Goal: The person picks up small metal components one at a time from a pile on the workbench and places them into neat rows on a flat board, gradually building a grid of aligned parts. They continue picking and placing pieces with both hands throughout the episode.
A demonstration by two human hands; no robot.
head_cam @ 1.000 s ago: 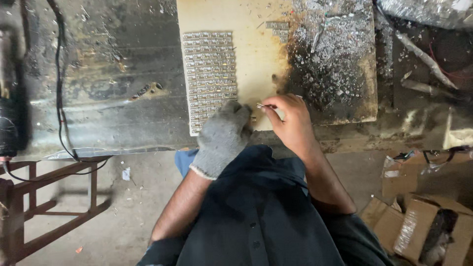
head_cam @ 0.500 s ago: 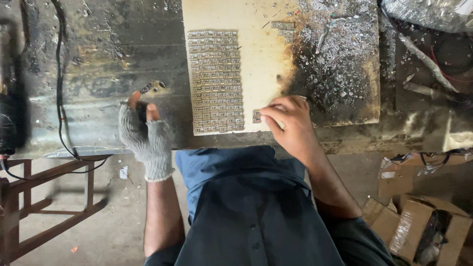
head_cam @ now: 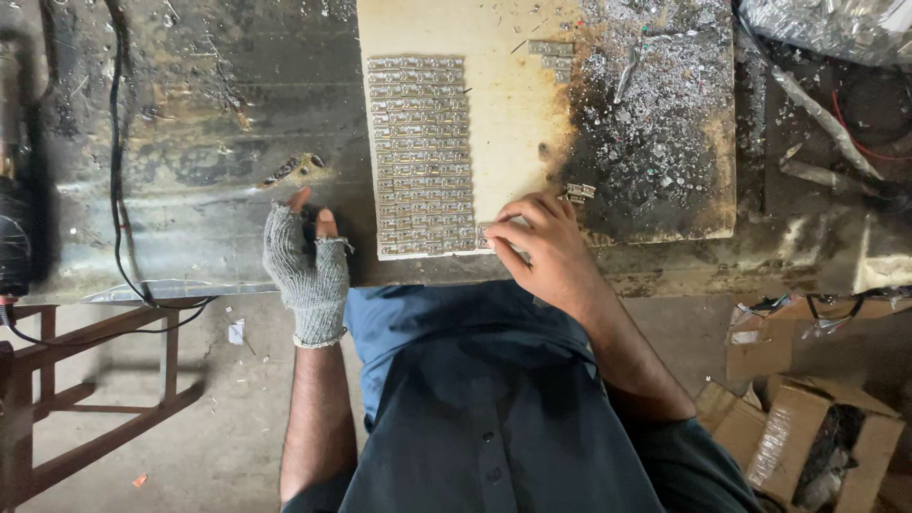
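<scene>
The right hand (head_cam: 543, 249) sits at the near edge of the pale board (head_cam: 518, 114), fingers curled and pressed together, tips pinching a small metal strip (head_cam: 486, 237) at the bottom right corner of the rows of metal strips (head_cam: 421, 154). Those rows run away from the fingertips up the board, stacked neatly. Just beyond the knuckles lies a loose metal piece (head_cam: 578, 193), and past it a dark scorched patch strewn with metal shavings (head_cam: 655, 123). The left hand (head_cam: 306, 261), in a grey fingerless glove (head_cam: 309, 285), rests flat on the worn metal table (head_cam: 180, 142), holding nothing, two bare fingertips close together and pointing forward. Just ahead of them is a small rusty scrap (head_cam: 293, 169). A black cable (head_cam: 119, 180) trails well off to their left.
</scene>
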